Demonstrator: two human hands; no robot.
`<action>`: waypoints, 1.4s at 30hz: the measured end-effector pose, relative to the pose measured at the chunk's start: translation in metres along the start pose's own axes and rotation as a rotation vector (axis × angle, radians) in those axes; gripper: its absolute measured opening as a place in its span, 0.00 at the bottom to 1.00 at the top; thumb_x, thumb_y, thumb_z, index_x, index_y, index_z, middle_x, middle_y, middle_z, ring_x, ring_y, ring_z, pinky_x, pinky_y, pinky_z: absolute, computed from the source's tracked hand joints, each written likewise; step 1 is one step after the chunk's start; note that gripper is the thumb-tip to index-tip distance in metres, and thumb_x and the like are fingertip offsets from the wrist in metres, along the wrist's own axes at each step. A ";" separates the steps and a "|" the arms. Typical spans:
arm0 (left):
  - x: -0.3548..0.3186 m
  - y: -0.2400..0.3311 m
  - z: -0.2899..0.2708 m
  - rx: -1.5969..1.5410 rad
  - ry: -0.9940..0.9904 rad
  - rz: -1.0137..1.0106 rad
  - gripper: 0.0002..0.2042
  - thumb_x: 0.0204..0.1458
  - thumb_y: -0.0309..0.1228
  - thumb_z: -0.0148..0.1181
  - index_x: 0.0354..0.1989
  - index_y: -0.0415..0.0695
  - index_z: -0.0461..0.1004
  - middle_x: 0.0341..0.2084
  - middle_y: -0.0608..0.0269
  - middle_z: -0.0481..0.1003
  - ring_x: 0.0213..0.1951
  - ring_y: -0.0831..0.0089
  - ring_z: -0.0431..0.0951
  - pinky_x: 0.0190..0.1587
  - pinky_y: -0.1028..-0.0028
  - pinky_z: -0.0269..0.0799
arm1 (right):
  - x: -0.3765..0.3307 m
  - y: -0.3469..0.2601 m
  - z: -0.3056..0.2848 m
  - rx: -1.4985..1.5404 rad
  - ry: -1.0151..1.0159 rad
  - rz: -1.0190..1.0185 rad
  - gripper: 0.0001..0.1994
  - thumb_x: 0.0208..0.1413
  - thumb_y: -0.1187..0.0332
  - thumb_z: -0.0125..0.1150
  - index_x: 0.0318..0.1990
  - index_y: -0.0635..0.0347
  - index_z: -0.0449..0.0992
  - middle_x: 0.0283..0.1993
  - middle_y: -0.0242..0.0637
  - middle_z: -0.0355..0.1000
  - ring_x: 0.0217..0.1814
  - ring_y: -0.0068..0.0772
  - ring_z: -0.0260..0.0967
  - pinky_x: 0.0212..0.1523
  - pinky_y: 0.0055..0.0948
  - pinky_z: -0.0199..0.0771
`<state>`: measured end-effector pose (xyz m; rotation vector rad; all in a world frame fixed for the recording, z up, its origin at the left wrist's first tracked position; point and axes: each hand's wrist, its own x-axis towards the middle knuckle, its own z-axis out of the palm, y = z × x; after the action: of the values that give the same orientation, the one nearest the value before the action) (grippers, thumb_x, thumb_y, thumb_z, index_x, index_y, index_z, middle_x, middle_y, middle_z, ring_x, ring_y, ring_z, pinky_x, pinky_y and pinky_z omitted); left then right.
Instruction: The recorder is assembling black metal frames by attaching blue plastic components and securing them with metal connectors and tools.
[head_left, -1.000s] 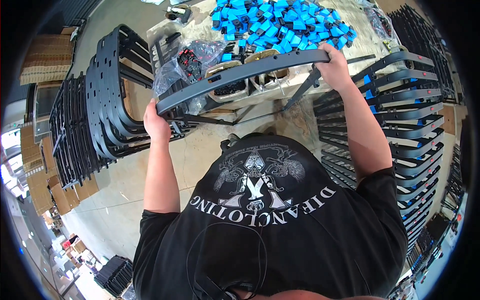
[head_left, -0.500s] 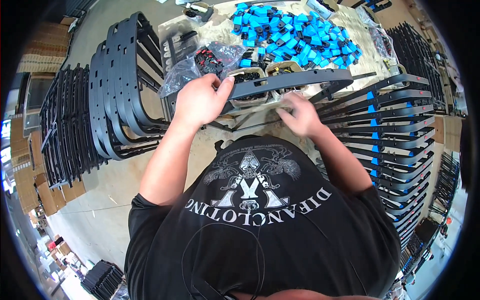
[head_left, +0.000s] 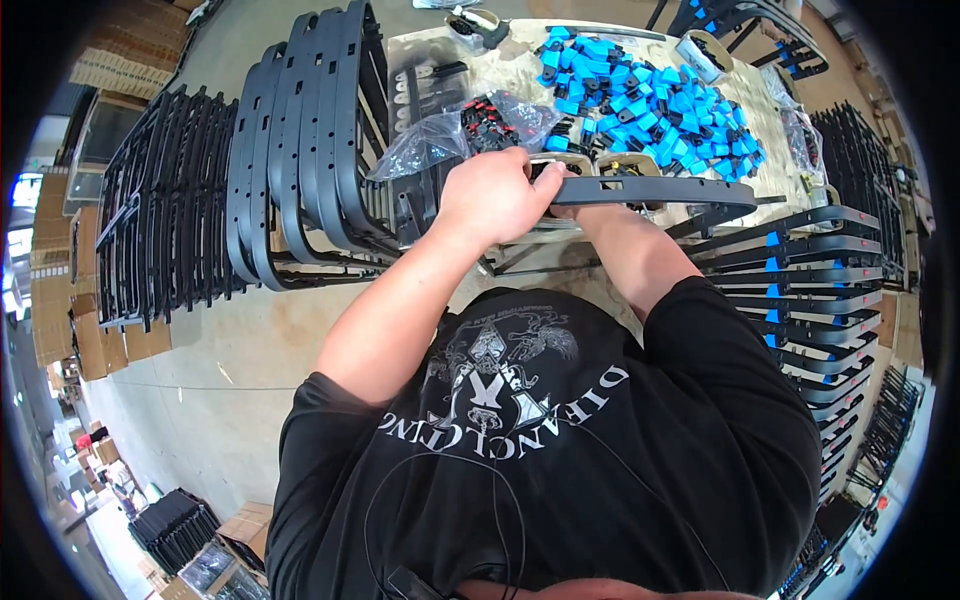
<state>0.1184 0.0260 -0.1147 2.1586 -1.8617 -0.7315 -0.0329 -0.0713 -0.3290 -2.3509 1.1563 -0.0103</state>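
Black curved bar (head_left: 660, 190) is gripped by the left hand (head_left: 495, 195); right hand (hidden behind it) can't be judged; blue clips (head_left: 650, 95) at one o'clock.

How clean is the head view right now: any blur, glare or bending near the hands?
Head view: sharp at the left hand on the black curved bar; the clear plastic bag shows glare; fisheye bends the stacked black frames near the rim; corners black.
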 end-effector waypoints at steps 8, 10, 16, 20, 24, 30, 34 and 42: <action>-0.003 -0.004 -0.001 -0.010 0.009 0.030 0.26 0.60 0.56 0.51 0.35 0.42 0.80 0.29 0.48 0.81 0.38 0.49 0.82 0.44 0.56 0.76 | -0.003 -0.006 0.009 0.361 0.051 0.043 0.10 0.64 0.68 0.55 0.49 0.57 0.77 0.38 0.37 0.77 0.36 0.40 0.75 0.36 0.39 0.76; -0.004 -0.003 -0.002 -0.005 0.006 0.029 0.26 0.60 0.56 0.50 0.34 0.42 0.80 0.29 0.48 0.81 0.38 0.49 0.82 0.44 0.56 0.76 | 0.003 0.000 0.011 0.461 0.064 0.052 0.10 0.64 0.68 0.55 0.49 0.58 0.77 0.38 0.37 0.77 0.36 0.39 0.75 0.36 0.39 0.76; -0.003 -0.004 -0.002 -0.007 0.004 0.052 0.26 0.60 0.56 0.50 0.34 0.42 0.80 0.28 0.48 0.81 0.38 0.49 0.82 0.44 0.56 0.76 | 0.006 0.022 0.026 0.783 0.100 0.092 0.10 0.64 0.68 0.55 0.49 0.58 0.77 0.37 0.36 0.77 0.34 0.37 0.74 0.34 0.37 0.75; -0.002 -0.004 0.001 -0.008 0.014 0.058 0.26 0.60 0.56 0.50 0.33 0.42 0.80 0.28 0.48 0.81 0.38 0.49 0.82 0.43 0.56 0.76 | 0.018 0.031 0.030 0.992 0.134 0.118 0.09 0.64 0.69 0.55 0.48 0.59 0.77 0.36 0.35 0.76 0.33 0.36 0.74 0.33 0.35 0.75; -0.002 -0.005 0.003 -0.018 0.042 0.097 0.26 0.60 0.56 0.50 0.32 0.42 0.79 0.28 0.49 0.81 0.37 0.49 0.82 0.42 0.56 0.76 | 0.009 0.046 0.037 1.187 0.171 0.148 0.09 0.65 0.69 0.55 0.48 0.59 0.77 0.36 0.34 0.76 0.32 0.34 0.73 0.32 0.34 0.74; -0.004 -0.010 0.003 -0.026 0.061 0.086 0.25 0.60 0.55 0.51 0.31 0.42 0.79 0.26 0.49 0.80 0.35 0.49 0.82 0.40 0.56 0.76 | -0.025 0.038 0.018 1.314 0.229 0.323 0.07 0.66 0.69 0.55 0.43 0.61 0.79 0.31 0.30 0.72 0.28 0.22 0.68 0.26 0.25 0.68; -0.003 -0.006 0.007 -0.036 0.081 0.089 0.25 0.60 0.55 0.53 0.32 0.42 0.79 0.25 0.49 0.80 0.34 0.49 0.81 0.38 0.56 0.75 | -0.031 0.051 0.010 1.214 0.077 0.489 0.05 0.66 0.70 0.55 0.39 0.56 0.77 0.29 0.30 0.70 0.27 0.22 0.65 0.25 0.27 0.64; -0.013 0.001 0.030 -0.177 0.468 0.120 0.14 0.53 0.43 0.65 0.31 0.42 0.77 0.22 0.56 0.77 0.28 0.55 0.79 0.34 0.60 0.74 | -0.072 0.033 -0.047 1.735 -0.244 0.418 0.10 0.69 0.63 0.50 0.35 0.52 0.74 0.26 0.26 0.64 0.25 0.24 0.58 0.27 0.30 0.60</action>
<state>0.1019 0.0433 -0.1365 1.8849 -1.5966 -0.3144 -0.1139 -0.0549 -0.2878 -0.5594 0.8232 -0.3894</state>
